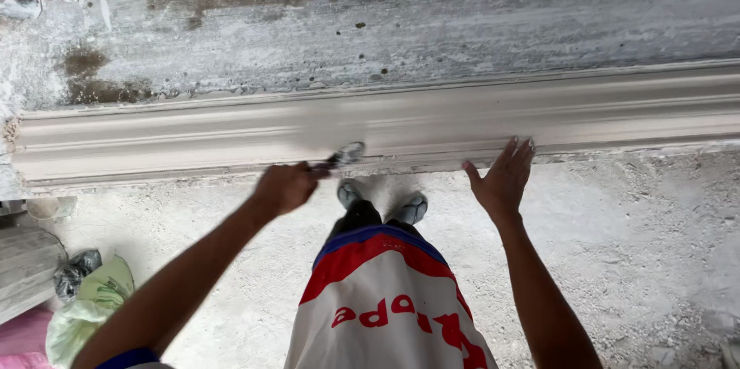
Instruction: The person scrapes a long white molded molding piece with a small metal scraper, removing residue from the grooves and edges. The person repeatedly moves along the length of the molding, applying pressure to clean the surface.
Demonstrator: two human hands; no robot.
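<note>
Along the wall's foot runs a long grey moulded plaster cornice [401, 126]. Your left hand [284, 187] is closed around a small plaster-caked metal trowel [341, 158], its blade touching the cornice's lower edge. Your right hand [502, 180] is spread flat, fingertips against that edge.

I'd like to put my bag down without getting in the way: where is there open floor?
The dusty floor right of the right hand, below the moulding, lies bare. The left is crowded: green bag and dark bundle. The left hand grips a tool.
</note>
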